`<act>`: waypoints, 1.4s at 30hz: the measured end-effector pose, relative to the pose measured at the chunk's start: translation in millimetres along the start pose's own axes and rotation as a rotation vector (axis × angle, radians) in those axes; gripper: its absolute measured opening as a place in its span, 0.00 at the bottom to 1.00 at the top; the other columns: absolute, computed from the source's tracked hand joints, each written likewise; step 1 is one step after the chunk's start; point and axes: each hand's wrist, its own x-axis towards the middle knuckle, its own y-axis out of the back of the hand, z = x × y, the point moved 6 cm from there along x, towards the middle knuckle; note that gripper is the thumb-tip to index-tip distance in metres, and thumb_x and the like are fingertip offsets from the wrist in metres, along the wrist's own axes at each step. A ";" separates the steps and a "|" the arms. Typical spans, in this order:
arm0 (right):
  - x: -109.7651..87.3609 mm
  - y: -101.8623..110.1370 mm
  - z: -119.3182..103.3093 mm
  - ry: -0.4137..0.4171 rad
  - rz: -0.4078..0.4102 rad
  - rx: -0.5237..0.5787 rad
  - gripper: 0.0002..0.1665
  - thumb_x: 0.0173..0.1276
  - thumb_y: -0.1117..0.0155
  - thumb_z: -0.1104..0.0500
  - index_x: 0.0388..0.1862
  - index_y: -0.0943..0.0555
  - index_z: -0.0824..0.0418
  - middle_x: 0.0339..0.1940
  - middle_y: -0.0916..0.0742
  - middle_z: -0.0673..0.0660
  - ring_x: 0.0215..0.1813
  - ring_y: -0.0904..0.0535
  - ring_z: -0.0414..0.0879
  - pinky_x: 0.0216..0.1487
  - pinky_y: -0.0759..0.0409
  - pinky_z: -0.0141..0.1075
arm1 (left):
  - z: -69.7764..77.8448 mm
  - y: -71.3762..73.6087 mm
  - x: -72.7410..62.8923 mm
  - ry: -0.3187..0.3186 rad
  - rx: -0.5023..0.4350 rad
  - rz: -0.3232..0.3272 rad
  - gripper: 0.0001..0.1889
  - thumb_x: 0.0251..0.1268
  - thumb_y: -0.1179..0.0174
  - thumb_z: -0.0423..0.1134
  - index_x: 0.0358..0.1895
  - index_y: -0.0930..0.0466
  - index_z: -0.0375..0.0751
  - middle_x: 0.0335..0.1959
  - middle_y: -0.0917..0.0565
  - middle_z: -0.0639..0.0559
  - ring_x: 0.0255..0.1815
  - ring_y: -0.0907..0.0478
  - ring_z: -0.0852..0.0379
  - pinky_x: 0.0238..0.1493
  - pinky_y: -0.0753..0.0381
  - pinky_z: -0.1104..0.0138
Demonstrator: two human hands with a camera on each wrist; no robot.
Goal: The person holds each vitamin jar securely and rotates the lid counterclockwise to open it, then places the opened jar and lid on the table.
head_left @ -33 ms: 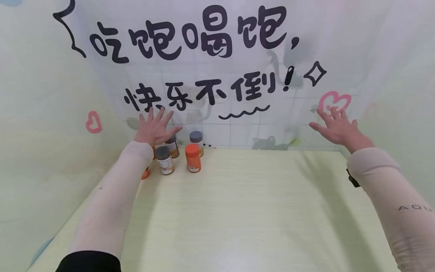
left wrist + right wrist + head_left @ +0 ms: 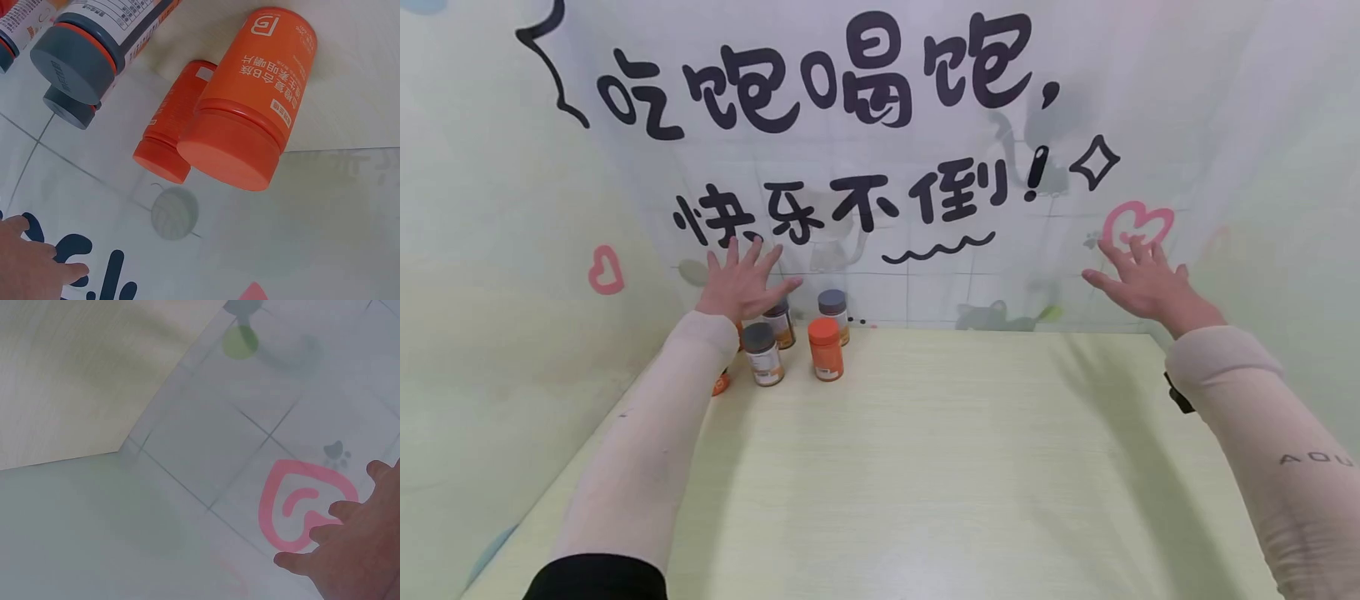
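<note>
My left hand (image 2: pixel 740 285) is held up with spread, straight fingers and nothing in it, above a group of bottles at the table's back left. Nearest to it stand a grey-capped bottle (image 2: pixel 764 357) with a white label and another dark-capped one (image 2: pixel 781 327) partly behind the fingers. To their right are an orange bottle (image 2: pixel 827 354) and a further grey-capped bottle (image 2: pixel 832 308). The left wrist view shows a large orange bottle (image 2: pixel 262 94) beside a smaller orange one (image 2: pixel 172 122); my forearm mostly hides these in the head view. Fingers spread, my right hand (image 2: pixel 1153 287) hovers empty at the back right.
A pale wood-grain table (image 2: pixel 940 450) stretches out below both arms. Behind it hangs a whitish printed cloth (image 2: pixel 917 296) with black lettering and pink hearts. Pale side walls (image 2: pixel 497 358) flank the table. A small black object (image 2: pixel 1178 393) shows at the right cuff.
</note>
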 end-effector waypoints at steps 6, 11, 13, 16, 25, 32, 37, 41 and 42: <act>-0.4 0.9 0.9 -0.003 -0.006 0.007 0.54 0.76 0.67 0.24 0.86 0.65 0.53 0.83 0.65 0.76 0.80 0.74 0.81 0.67 0.69 0.84 | 1.4 0.4 1.2 -0.004 0.010 0.008 0.52 0.68 0.70 0.81 0.85 0.55 0.50 0.85 0.56 0.33 0.84 0.67 0.23 0.74 0.67 0.24; 1.1 2.0 -1.4 0.004 0.003 0.019 0.54 0.76 0.67 0.24 0.87 0.63 0.54 0.83 0.64 0.75 0.80 0.74 0.80 0.68 0.69 0.83 | 1.7 0.6 -0.2 -0.008 0.010 0.024 0.51 0.69 0.68 0.79 0.85 0.54 0.49 0.85 0.55 0.33 0.84 0.65 0.23 0.75 0.66 0.24; 1.8 2.0 -2.2 0.007 0.004 0.028 0.53 0.77 0.67 0.25 0.87 0.62 0.55 0.84 0.64 0.74 0.81 0.73 0.80 0.68 0.68 0.84 | 2.6 0.3 -0.2 -0.012 0.003 0.030 0.50 0.69 0.68 0.79 0.85 0.54 0.49 0.85 0.55 0.32 0.84 0.65 0.23 0.75 0.66 0.24; 3.5 0.9 -4.5 0.017 0.002 0.055 0.52 0.78 0.66 0.27 0.86 0.63 0.56 0.84 0.63 0.75 0.81 0.70 0.80 0.68 0.65 0.83 | 3.9 -0.9 1.5 -0.009 -0.026 0.045 0.50 0.69 0.69 0.79 0.85 0.54 0.49 0.85 0.54 0.33 0.84 0.64 0.24 0.75 0.65 0.25; -1.3 -5.8 -28.9 0.099 0.068 0.254 0.49 0.82 0.56 0.38 0.86 0.60 0.61 0.85 0.50 0.74 0.83 0.57 0.76 0.77 0.55 0.74 | 32.7 4.1 -7.8 0.021 -0.436 0.155 0.47 0.74 0.59 0.73 0.84 0.53 0.47 0.85 0.50 0.37 0.85 0.55 0.32 0.80 0.54 0.34; -21.2 -23.3 -60.1 0.166 0.124 0.447 0.44 0.82 0.51 0.44 0.86 0.54 0.60 0.82 0.40 0.73 0.80 0.41 0.72 0.75 0.42 0.71 | 74.5 -6.5 -27.7 0.040 -0.758 0.133 0.45 0.73 0.47 0.66 0.84 0.52 0.49 0.85 0.46 0.47 0.85 0.47 0.41 0.81 0.45 0.39; -34.1 -46.0 -81.4 0.211 0.126 0.558 0.41 0.82 0.50 0.47 0.85 0.51 0.57 0.80 0.35 0.72 0.79 0.35 0.69 0.73 0.34 0.68 | 83.2 -28.2 -40.5 0.116 -0.883 0.105 0.45 0.71 0.41 0.61 0.84 0.51 0.50 0.85 0.45 0.47 0.84 0.47 0.40 0.80 0.44 0.38; -39.3 -65.7 -92.5 0.229 0.114 0.622 0.39 0.83 0.49 0.49 0.84 0.49 0.56 0.79 0.32 0.70 0.77 0.32 0.67 0.70 0.30 0.67 | 82.1 -48.3 -48.1 0.136 -0.924 0.119 0.44 0.71 0.39 0.56 0.83 0.50 0.47 0.84 0.44 0.44 0.84 0.46 0.38 0.80 0.43 0.40; -40.3 -70.5 -94.7 0.233 0.111 0.634 0.39 0.83 0.49 0.49 0.84 0.48 0.56 0.78 0.32 0.70 0.76 0.31 0.67 0.70 0.29 0.67 | 82.0 -53.5 -50.0 0.142 -0.942 0.117 0.44 0.71 0.39 0.55 0.83 0.50 0.47 0.84 0.44 0.44 0.84 0.46 0.39 0.80 0.43 0.41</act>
